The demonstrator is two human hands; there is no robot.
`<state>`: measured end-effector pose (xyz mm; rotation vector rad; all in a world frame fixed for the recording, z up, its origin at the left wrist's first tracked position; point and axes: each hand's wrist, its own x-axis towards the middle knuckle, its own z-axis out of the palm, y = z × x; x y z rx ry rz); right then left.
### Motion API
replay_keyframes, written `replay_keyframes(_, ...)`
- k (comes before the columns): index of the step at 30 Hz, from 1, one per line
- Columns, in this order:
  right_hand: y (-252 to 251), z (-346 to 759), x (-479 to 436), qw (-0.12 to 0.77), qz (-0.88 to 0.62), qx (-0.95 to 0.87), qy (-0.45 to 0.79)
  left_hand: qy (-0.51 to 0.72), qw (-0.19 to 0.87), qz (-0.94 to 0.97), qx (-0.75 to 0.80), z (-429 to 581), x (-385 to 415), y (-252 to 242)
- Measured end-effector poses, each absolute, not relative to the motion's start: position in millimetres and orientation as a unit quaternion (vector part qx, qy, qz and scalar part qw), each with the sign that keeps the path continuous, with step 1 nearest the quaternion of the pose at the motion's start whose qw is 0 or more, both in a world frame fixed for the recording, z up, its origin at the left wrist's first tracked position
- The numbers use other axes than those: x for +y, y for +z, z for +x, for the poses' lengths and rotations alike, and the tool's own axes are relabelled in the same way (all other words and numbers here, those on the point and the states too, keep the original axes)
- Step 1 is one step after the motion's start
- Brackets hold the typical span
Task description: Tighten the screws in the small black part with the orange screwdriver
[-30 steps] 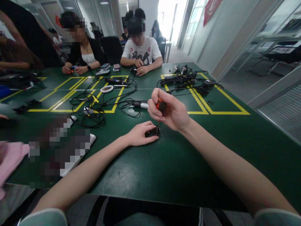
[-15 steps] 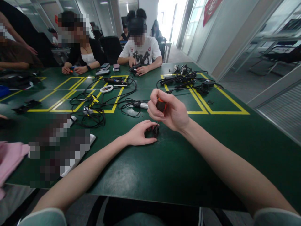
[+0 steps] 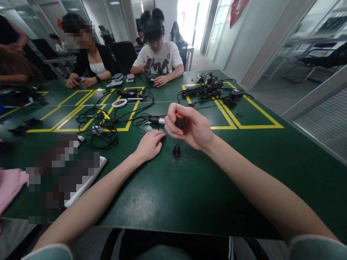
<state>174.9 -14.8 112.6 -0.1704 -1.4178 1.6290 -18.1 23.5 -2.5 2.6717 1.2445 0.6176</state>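
**Screwdriver (image 3: 180,122) stood over a small black part (image 3: 176,152)**

The right hand (image 3: 199,126) was wrapped around the orange-and-dark handle, its shaft pointing down at the part, which sat on the green table (image 3: 151,187) just below that fist. The left hand (image 3: 149,146) rested palm down beside the part, apart from it and from the right hand; whether its fingers pinched anything could not be told.

Work on the part looked underway rather than finished, since the driver was lined up over it. How much was done or left could not be read: no screw showed clearly, and the tip's seating was too small to judge.
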Motion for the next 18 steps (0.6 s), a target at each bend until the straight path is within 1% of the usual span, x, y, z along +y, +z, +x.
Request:
replay_keyframes(5, 112.9, 174.8, -14.8, 0.467, -0.078, -0.582, 0.661, 0.231, 0.052, 0.884, 0.403, -20.2, 22.8, -5.0)
replay_keyframes(14, 111.5, 175.4, -14.1, 0.467, -0.076, -0.583, 0.661, 0.277, 0.139, 0.872, 0.379, -15.2, 18.0, -3.3)
replay_keyframes(18, 111.5, 175.5, -14.0, 0.468, -0.075, -0.583, 0.660, 0.262, 0.138, 0.881, 0.368, -14.2, 15.8, -2.2)
